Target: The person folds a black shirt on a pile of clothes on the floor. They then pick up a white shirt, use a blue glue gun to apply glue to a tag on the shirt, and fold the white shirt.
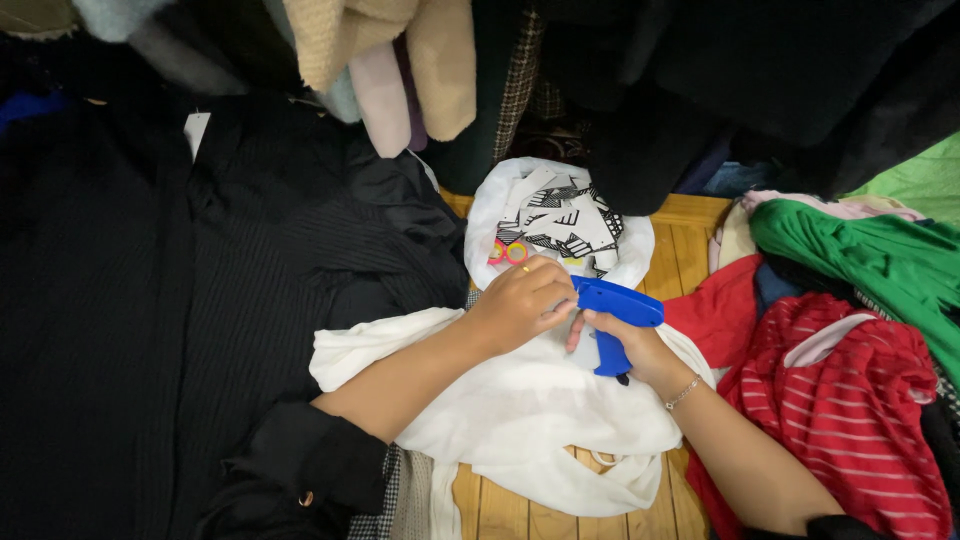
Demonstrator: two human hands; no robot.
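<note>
Only one view here, from my head looking down, so here's the layout. My right hand (625, 345) is wrapped around the grip of the blue tag gun (617, 312), fingers closed on the handle with the body sticking out above my fist. The gun's long axis runs left to right across the picture, nose pointing left, straight at my left hand (522, 300), which sits just beside the nose, basically touching it. That hand is curled, fingertips bunched together at the gun's tip; I can't tell what it's pinching there, too small and half hidden by my knuckles. Both hands hover over the white garment (520, 410), a thin, soft, crumpled thing spread over the wooden slat table (520, 510). The gun is hard shiny plastic, blocky and pistol shaped, a total contrast to all the floppy cloth around it. Just behind my left hand there's a white plastic bag (485, 215) holding a heap of black and white card tags (560, 222), plus small scissors (508, 251) with red and yellow loops at its edge. To my right lies a red striped top (850, 400), ribbed looking, and a green one (860, 250) beyond it. To my left, a big dark pinstriped garment (200, 300).
</note>
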